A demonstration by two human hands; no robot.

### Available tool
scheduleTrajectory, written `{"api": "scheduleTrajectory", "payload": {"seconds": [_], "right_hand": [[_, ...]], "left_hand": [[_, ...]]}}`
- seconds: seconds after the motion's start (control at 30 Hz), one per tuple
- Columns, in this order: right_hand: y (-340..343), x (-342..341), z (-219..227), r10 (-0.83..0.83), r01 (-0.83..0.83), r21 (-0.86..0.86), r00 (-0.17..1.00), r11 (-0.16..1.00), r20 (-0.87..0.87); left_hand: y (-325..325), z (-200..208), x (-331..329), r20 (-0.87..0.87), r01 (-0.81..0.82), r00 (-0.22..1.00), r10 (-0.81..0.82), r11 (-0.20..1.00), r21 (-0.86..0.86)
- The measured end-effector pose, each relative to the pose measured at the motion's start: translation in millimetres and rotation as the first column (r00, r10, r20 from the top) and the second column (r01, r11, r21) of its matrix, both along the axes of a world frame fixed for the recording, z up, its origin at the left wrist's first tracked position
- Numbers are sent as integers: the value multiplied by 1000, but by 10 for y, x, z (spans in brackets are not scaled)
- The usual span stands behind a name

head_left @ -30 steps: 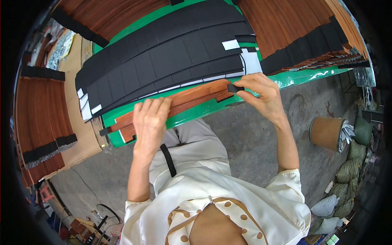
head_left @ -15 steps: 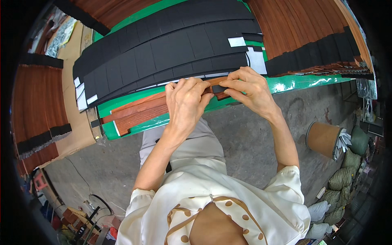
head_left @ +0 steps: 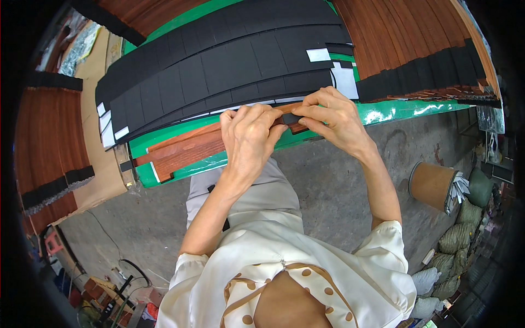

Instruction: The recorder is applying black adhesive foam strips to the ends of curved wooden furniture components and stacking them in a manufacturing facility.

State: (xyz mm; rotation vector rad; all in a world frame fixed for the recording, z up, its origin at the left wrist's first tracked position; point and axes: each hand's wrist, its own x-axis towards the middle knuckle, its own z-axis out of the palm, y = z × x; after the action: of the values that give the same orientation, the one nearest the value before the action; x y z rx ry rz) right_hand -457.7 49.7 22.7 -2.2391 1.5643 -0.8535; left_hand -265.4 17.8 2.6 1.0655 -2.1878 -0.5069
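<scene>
Reddish-brown wooden strips lie along the near edge of the green-covered table. My left hand is closed around one strip near its right end, its thumb and forefinger pinching the wood. At that end sits a small black rectangular pad, which the thumb and fingertips of my right hand pinch on its right side. The fingers partly cover the pad and the strip's end. Just beyond my hands, overlapping sheets of black pads with some white backing showing are spread over the table.
Stacks of wooden strips with black ends stand at the right and left. The green table cover ends just before my body. A brown drum with white scraps and several sacks stand on the floor at right.
My right fingertips have shifted very slightly left over the black pad. My left hand keeps its grip on the wooden strip, almost unmoved.
</scene>
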Motion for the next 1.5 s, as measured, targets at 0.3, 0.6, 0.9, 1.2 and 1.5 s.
{"api": "scheduleTrajectory", "payload": {"seconds": [0.3, 0.6, 0.9, 1.2, 1.5], "right_hand": [[-4, -6, -14, 1, -1, 2, 1000, 1000, -7], [2, 8, -8, -6, 6, -7, 1000, 1000, -12], [40, 25, -78, -35, 36, -17, 999, 999, 40], [120, -110, -84, -123, 100, 134, 977, 986, 173], [138, -93, -90, -108, 101, 73, 989, 992, 103]], "left_hand": [[-8, 10, -5, -36, 4, 999, -4, 1000, 1], [-22, -15, 11, -62, 41, 997, -43, 999, -30], [-30, -37, 21, -71, 44, 996, -48, 997, -61], [-31, -33, 18, -57, 46, 997, -51, 995, -87], [-20, -47, 22, -48, 45, 998, -51, 993, -113]]}}
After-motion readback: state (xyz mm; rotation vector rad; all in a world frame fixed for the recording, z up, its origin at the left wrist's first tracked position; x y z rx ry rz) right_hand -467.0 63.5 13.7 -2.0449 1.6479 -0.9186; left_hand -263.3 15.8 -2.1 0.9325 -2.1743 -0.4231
